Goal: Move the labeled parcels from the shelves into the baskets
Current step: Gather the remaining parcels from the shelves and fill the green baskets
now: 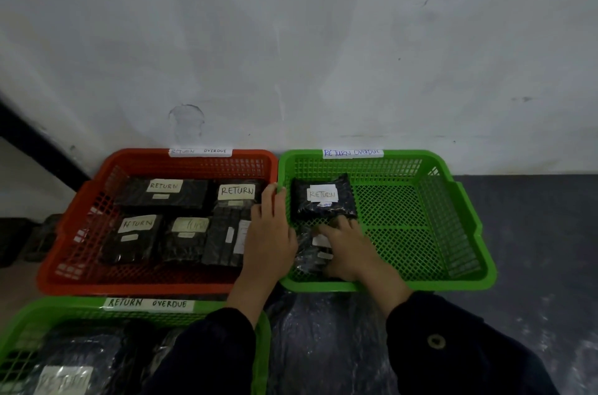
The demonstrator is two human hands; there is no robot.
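A green basket (453, 232) labeled RETURN OVERDUE stands on the floor at the right. One black parcel (323, 210) with a RETURN label lies at its far left corner. My right hand (346, 249) holds a second black parcel (309, 257) against the basket's near left floor, fingers over its white label. My left hand (270, 229) rests on the rims where the green basket meets the red basket (81, 216), fingers stretched forward. The red basket holds several black RETURN parcels (161, 192).
Another green basket (19, 326) with RETURN OVERDUE tag and black parcels sits at the near left. A black plastic sheet (323, 346) lies on the dark floor between my sleeves. A white wall stands right behind the baskets. Dark floor extends to the right.
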